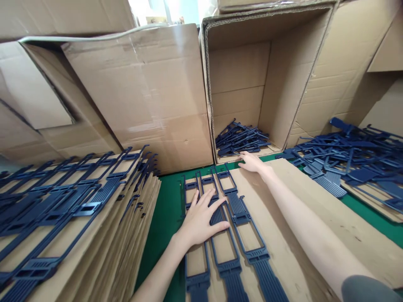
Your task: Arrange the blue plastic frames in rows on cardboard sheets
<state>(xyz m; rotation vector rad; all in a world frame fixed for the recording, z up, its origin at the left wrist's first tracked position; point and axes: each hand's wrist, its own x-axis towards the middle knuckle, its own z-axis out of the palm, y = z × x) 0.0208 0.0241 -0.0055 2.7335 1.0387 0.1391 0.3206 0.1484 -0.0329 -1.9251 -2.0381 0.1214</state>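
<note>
My left hand [201,220] lies with fingers spread over a row of long dark-blue plastic frames with ribbed panels. The hand partly covers the middle frame [225,247]; another frame [248,235] lies to its right. These frames rest side by side on a cardboard sheet [283,218]. Further forward, my right hand [252,162] reaches to the front edge of an open cardboard box. Its fingers are apart, close to a heap of thin dark-blue plastic parts [241,138] inside, and nothing shows in its grasp.
At left stands a tall stack of cardboard sheets [126,243] layered with similar blue frames. A loose pile of blue plastic parts [355,159] lies at right. The open box [283,84] and other cardboard walls [151,105] rise behind the green table surface [168,193].
</note>
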